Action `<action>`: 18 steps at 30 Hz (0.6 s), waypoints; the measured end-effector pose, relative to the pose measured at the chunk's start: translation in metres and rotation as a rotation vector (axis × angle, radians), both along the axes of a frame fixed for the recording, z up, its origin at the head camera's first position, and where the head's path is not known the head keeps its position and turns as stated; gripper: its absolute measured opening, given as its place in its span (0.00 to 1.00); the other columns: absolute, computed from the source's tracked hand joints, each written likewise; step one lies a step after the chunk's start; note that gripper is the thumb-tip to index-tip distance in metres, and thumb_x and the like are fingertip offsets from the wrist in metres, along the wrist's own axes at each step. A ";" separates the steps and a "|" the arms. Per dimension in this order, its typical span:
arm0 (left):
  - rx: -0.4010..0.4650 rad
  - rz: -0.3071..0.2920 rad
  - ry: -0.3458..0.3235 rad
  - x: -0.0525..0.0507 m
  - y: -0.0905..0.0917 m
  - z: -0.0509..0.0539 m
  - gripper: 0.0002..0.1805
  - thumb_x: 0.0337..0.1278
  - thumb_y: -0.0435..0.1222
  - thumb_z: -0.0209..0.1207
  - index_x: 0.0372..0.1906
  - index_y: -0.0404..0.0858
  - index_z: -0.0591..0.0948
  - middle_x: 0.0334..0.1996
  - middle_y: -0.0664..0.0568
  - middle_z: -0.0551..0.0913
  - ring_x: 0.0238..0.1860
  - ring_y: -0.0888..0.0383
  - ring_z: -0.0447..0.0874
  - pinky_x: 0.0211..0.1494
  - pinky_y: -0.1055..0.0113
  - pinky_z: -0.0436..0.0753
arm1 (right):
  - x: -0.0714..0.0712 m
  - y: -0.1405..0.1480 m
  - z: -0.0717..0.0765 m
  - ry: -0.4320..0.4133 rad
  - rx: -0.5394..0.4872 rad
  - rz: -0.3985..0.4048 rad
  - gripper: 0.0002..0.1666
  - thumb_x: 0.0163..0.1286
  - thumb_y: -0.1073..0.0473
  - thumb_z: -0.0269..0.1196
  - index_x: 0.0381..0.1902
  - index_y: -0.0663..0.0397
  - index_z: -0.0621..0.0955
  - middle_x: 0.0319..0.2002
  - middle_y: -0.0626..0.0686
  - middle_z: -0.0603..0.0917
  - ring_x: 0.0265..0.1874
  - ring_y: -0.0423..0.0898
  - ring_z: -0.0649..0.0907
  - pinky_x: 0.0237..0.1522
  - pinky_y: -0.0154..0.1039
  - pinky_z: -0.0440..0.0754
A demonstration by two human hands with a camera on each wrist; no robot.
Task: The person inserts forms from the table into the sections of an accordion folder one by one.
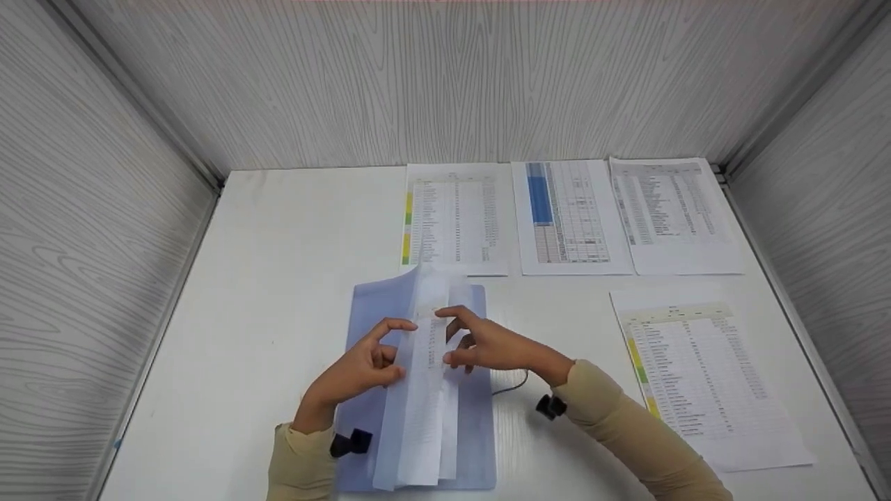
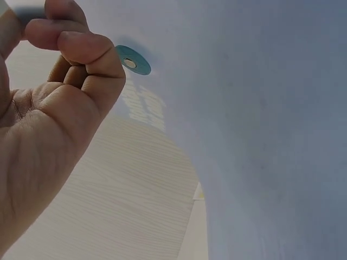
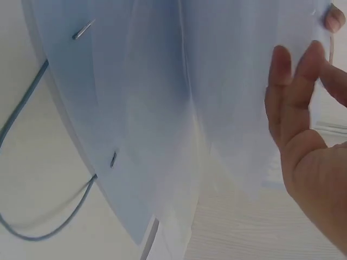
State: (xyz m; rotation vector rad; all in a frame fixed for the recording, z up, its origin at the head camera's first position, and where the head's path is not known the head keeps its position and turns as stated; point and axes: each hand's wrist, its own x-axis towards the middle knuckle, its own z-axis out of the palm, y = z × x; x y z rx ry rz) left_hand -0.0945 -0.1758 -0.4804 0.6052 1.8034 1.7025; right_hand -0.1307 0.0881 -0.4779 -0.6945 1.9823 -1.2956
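A translucent blue document folder (image 1: 365, 306) lies opened on the table, with white printed paper (image 1: 433, 390) standing up inside it. At the folder's raised sheet, my left hand (image 1: 362, 365) pinches with forefinger and thumb, its other fingers curled. Opposite it, my right hand (image 1: 491, 344) holds the paper's right side between forefinger and thumb. In the left wrist view, a teal round button (image 2: 140, 66) sits on the folder beside my knuckles. A thin cord (image 3: 54, 230) trails from the folder's edge in the right wrist view, near two small metal fasteners (image 3: 83, 30).
Printed sheets lie along the table's back edge: a table with colour bars (image 1: 456, 216), a blue-columned one (image 1: 571, 216) and a grey one (image 1: 672, 216). Another printed sheet (image 1: 703, 376) lies at the right. Panelled walls (image 1: 452, 83) enclose the table.
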 end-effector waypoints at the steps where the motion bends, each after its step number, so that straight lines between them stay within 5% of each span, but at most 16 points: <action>1: 0.002 0.001 0.004 0.000 0.001 0.000 0.33 0.59 0.26 0.55 0.66 0.29 0.54 0.21 0.57 0.72 0.17 0.67 0.64 0.25 0.75 0.69 | 0.000 0.004 0.001 0.032 0.011 0.015 0.41 0.68 0.56 0.63 0.73 0.49 0.56 0.54 0.54 0.74 0.42 0.46 0.84 0.46 0.47 0.82; 7: -0.007 0.003 0.008 -0.002 0.003 -0.002 0.33 0.59 0.27 0.55 0.66 0.29 0.54 0.22 0.56 0.74 0.19 0.67 0.67 0.27 0.75 0.70 | 0.005 0.033 0.001 0.121 0.021 0.041 0.39 0.67 0.52 0.63 0.70 0.51 0.59 0.63 0.60 0.68 0.58 0.56 0.76 0.57 0.46 0.75; 18: -0.012 -0.008 0.002 -0.001 0.002 -0.002 0.33 0.61 0.28 0.54 0.68 0.30 0.53 0.30 0.50 0.79 0.26 0.65 0.74 0.30 0.73 0.72 | 0.005 0.096 -0.023 0.158 -0.023 -0.088 0.39 0.69 0.55 0.60 0.71 0.57 0.56 0.66 0.66 0.64 0.63 0.65 0.69 0.60 0.56 0.70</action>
